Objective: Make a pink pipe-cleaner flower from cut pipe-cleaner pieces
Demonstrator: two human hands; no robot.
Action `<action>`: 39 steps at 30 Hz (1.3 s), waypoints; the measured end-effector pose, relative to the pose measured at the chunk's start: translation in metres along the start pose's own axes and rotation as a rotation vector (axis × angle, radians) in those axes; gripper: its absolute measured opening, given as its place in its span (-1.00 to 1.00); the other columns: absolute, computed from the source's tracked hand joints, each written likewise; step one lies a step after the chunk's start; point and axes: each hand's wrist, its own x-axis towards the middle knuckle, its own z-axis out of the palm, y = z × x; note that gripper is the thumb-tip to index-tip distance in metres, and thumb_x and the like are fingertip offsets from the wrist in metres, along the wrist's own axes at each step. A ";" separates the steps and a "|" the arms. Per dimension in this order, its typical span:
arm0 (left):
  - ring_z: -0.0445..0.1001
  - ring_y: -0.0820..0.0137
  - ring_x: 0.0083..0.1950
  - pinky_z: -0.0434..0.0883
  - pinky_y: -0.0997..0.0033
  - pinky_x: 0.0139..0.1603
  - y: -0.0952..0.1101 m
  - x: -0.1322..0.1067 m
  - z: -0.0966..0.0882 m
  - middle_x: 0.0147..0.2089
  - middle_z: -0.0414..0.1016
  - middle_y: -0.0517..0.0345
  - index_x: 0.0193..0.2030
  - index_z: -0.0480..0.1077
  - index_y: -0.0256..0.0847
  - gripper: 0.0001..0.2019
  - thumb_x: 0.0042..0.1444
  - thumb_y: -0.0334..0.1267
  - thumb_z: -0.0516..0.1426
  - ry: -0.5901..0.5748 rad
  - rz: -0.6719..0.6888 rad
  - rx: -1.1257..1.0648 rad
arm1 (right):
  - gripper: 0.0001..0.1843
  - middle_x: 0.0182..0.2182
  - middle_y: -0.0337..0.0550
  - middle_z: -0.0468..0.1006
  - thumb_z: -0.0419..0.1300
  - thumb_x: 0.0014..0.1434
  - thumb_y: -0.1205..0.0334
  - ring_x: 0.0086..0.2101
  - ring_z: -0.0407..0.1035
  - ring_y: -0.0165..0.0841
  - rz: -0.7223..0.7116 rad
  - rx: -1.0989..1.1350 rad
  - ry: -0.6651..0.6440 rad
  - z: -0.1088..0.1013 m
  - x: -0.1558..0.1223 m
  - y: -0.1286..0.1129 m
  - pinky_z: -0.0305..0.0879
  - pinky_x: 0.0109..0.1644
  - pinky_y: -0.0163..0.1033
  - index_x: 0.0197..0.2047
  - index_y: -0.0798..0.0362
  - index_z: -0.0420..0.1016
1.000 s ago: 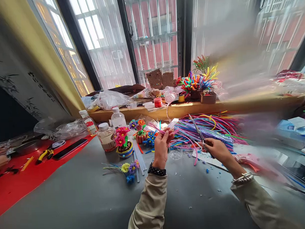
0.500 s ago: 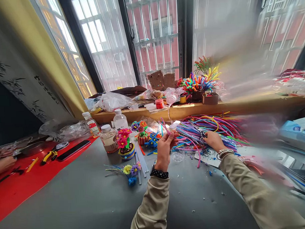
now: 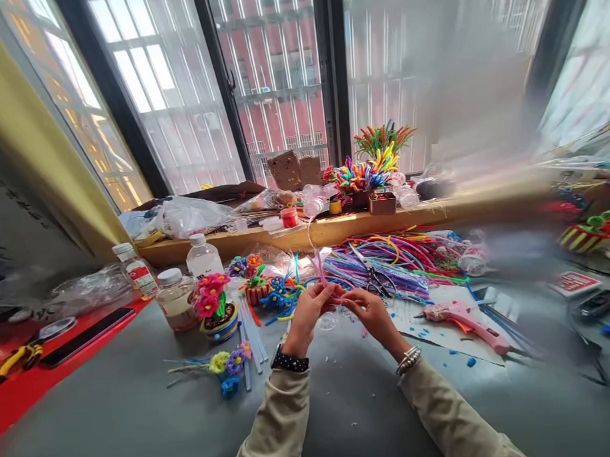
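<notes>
My left hand [image 3: 310, 309] and my right hand [image 3: 368, 311] meet above the grey table [image 3: 141, 407], fingers pinched together on a thin pink pipe cleaner [image 3: 320, 271] that rises from between them. Behind the hands lies a heap of coloured pipe cleaners [image 3: 386, 259], and the scissors [image 3: 374, 279] rest on it. A small pot of pink pipe-cleaner flowers [image 3: 214, 306] stands left of my left hand. Loose little flowers [image 3: 228, 364] lie on the table near my left forearm.
A pink glue gun [image 3: 463, 316] lies on white paper to the right. Bottles [image 3: 174, 296] stand at the left, with a phone [image 3: 86, 335] and pliers [image 3: 16, 355] on a red cloth [image 3: 21, 398]. The wooden sill [image 3: 335, 224] holds bags, pots and pipe-cleaner bouquets.
My right hand has put the scissors down on the pipe-cleaner heap and come over to join the left hand on the pink pipe cleaner. The view has swung right.
</notes>
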 end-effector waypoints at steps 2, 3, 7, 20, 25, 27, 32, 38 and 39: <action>0.41 0.56 -0.46 0.27 0.65 -0.48 0.000 0.001 -0.001 -0.38 0.50 0.10 -0.42 0.42 -0.30 -0.78 -0.15 -0.16 0.18 0.005 -0.001 0.010 | -0.76 -0.45 -0.12 0.49 0.09 0.04 0.10 -0.40 0.36 -0.35 -0.023 -0.049 0.028 -0.001 0.000 0.001 0.27 -0.33 -0.29 -0.43 0.08 0.46; 0.40 0.56 -0.47 0.27 0.64 -0.49 -0.001 0.001 -0.001 -0.38 0.49 0.09 -0.42 0.42 -0.30 -0.77 -0.15 -0.16 0.18 0.012 -0.002 0.008 | -0.76 -0.47 -0.13 0.49 0.09 0.05 0.10 -0.41 0.35 -0.35 -0.035 -0.071 0.035 -0.002 0.000 0.001 0.26 -0.35 -0.30 -0.44 0.08 0.47; 0.39 0.57 -0.49 0.30 0.63 -0.47 -0.003 0.004 -0.005 -0.39 0.49 0.10 -0.42 0.41 -0.31 -0.74 -0.16 -0.12 0.17 0.052 0.011 -0.019 | -0.74 -0.51 -0.16 0.49 0.08 0.06 0.09 -0.44 0.33 -0.37 -0.062 -0.132 0.028 0.000 -0.001 0.001 0.22 -0.38 -0.32 -0.45 0.07 0.49; 0.38 0.56 -0.53 0.32 0.57 -0.47 -0.004 0.004 -0.004 -0.42 0.49 0.06 -0.47 0.40 -0.32 -0.72 -0.20 -0.09 0.18 0.121 0.082 -0.075 | -0.68 -0.50 -0.13 0.49 0.04 0.08 0.04 -0.44 0.34 -0.36 -0.043 -0.137 -0.020 0.000 -0.002 -0.005 0.22 -0.38 -0.31 -0.47 0.03 0.51; 0.36 0.57 -0.55 0.32 0.57 -0.48 -0.003 0.004 -0.006 -0.44 0.49 0.08 -0.45 0.42 -0.32 -0.73 -0.21 -0.13 0.20 0.225 0.116 -0.125 | -0.66 -0.51 -0.14 0.50 0.05 0.05 0.00 -0.46 0.35 -0.35 -0.012 -0.109 -0.037 0.001 -0.003 -0.003 0.23 -0.39 -0.30 -0.49 0.03 0.52; 0.35 0.57 -0.56 0.31 0.58 -0.50 -0.002 0.005 -0.007 -0.45 0.48 0.09 -0.44 0.42 -0.32 -0.73 -0.21 -0.12 0.19 0.259 0.138 -0.128 | -0.65 -0.53 -0.14 0.50 0.05 0.05 0.00 -0.48 0.35 -0.36 -0.003 -0.103 -0.052 0.000 -0.003 -0.003 0.23 -0.40 -0.31 -0.51 0.04 0.51; 0.30 0.61 -0.59 0.26 0.61 -0.54 -0.003 0.006 -0.010 -0.47 0.46 0.14 -0.43 0.40 -0.32 -0.70 -0.20 -0.08 0.17 0.353 0.195 -0.142 | -0.65 -0.54 -0.14 0.48 0.06 0.04 0.02 -0.50 0.34 -0.39 0.041 -0.085 -0.082 -0.005 -0.002 -0.003 0.24 -0.41 -0.33 -0.53 0.08 0.49; 0.30 0.62 -0.55 0.23 0.62 -0.51 -0.002 0.005 -0.012 -0.44 0.46 0.17 -0.44 0.41 -0.30 -0.71 -0.24 -0.09 0.20 0.380 0.248 -0.083 | -0.66 -0.56 -0.15 0.47 0.08 0.01 0.01 -0.52 0.32 -0.40 0.130 -0.020 -0.066 -0.009 -0.001 0.000 0.24 -0.45 -0.34 -0.52 0.10 0.48; 0.30 0.62 -0.55 0.23 0.63 -0.52 -0.002 0.006 -0.012 -0.45 0.46 0.17 -0.45 0.42 -0.29 -0.71 -0.26 -0.10 0.21 0.387 0.258 -0.072 | -0.67 -0.56 -0.16 0.47 0.10 -0.01 0.00 -0.52 0.32 -0.40 0.150 0.018 -0.067 -0.010 -0.001 0.000 0.24 -0.44 -0.34 -0.51 0.11 0.48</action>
